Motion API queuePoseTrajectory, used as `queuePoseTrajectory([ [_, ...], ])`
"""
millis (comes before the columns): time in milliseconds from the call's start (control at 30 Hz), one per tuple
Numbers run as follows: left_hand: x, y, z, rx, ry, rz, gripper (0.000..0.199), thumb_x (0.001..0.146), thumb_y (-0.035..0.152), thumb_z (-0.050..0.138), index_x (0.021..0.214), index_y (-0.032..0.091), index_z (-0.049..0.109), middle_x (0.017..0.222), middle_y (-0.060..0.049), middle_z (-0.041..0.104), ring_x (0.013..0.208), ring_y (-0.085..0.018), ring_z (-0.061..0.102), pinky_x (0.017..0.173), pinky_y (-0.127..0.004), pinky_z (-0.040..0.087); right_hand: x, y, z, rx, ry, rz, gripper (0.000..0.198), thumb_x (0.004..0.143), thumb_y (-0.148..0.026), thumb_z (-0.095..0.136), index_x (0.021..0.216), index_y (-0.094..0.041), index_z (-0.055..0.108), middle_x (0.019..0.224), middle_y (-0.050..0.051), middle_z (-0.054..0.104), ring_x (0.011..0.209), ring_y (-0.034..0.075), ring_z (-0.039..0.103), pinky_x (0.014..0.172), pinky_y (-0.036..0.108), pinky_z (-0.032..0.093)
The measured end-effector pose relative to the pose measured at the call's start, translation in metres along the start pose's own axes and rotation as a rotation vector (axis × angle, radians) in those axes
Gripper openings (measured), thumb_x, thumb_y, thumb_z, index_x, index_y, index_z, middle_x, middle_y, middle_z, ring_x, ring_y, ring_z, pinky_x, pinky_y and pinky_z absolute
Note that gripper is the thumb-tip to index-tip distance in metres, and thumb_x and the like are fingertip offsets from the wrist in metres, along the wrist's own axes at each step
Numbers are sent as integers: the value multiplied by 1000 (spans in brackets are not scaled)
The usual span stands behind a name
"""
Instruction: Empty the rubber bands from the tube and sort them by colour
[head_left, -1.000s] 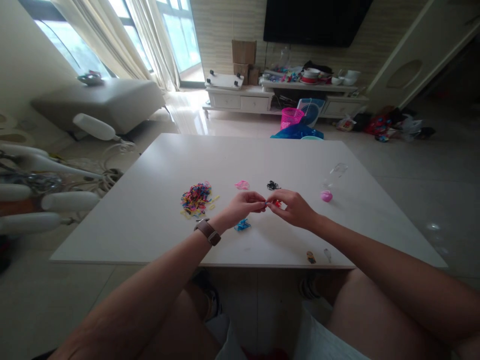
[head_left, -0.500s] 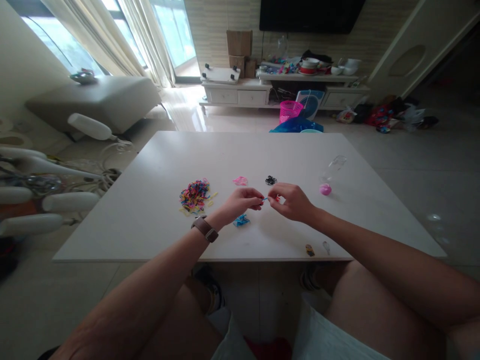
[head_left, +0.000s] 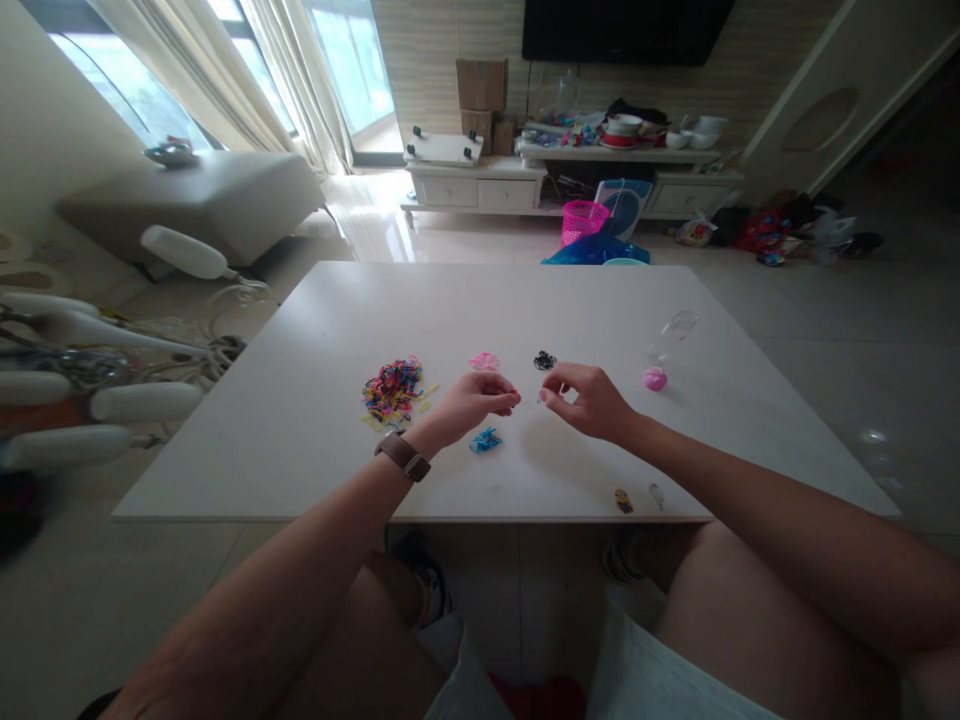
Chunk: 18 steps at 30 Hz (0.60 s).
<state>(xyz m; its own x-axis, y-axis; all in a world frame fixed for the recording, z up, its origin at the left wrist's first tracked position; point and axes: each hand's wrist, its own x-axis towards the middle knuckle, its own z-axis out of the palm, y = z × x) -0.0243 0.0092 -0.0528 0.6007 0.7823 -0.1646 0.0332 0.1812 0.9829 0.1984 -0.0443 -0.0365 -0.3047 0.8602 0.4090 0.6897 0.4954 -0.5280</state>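
Note:
My right hand point(head_left: 589, 400) pinches a tiny blue rubber band point(head_left: 539, 398) between thumb and forefinger, above the white table. A short gap to the left, my left hand point(head_left: 480, 397) is closed in a pinch; what its fingertips hold, if anything, is too small to make out. Left of it lies a mixed pile of coloured rubber bands point(head_left: 394, 390). Small heaps are sorted by colour around the hands: blue bands point(head_left: 486, 440) just below the left hand, pink bands point(head_left: 484, 361) behind it, and black bands point(head_left: 545, 360) behind the right hand.
On the white table point(head_left: 300, 470), a pink round item point(head_left: 655, 379) and a clear plastic container point(head_left: 679, 325) lie at the right. A yellow figure charm point(head_left: 623, 500) and a small clear item point(head_left: 657, 496) sit near the front edge. A lamp with white shades point(head_left: 146, 403) stands at the left.
My hands have drawn slightly apart. The blue band that stretched between both hands now shows only at my right fingertips.

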Motion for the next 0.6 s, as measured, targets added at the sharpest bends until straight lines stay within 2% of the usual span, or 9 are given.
queuePoseTrajectory([
  [133,-1,-3,1,-30,-43,11,31,67,35,87,77,15,65,74,-2,70,73,-13,66,78,-31,52,0,-1,0,1,-10,-8,11,89,-21,59,79,-21,63,77,2,69,70,16,60,69,29,47],
  [300,-3,-1,3,-62,-105,2,32,68,28,88,70,15,59,84,-9,77,92,-19,72,86,-33,51,0,-1,-1,5,-17,-5,11,89,-20,59,79,-21,63,76,2,68,70,16,61,70,30,47],
  [467,-5,1,3,-20,-136,-31,28,70,26,86,71,14,60,84,-9,77,77,-16,72,74,-29,51,-1,-1,0,24,-25,-10,11,89,-20,59,79,-21,63,77,2,68,70,16,61,70,29,48],
  [600,-5,-2,0,47,-142,-19,22,69,22,85,71,13,66,78,-7,75,76,-15,70,73,-29,52,0,0,0,43,-23,-11,10,88,-18,59,79,-21,63,77,2,68,71,16,61,70,29,49],
])
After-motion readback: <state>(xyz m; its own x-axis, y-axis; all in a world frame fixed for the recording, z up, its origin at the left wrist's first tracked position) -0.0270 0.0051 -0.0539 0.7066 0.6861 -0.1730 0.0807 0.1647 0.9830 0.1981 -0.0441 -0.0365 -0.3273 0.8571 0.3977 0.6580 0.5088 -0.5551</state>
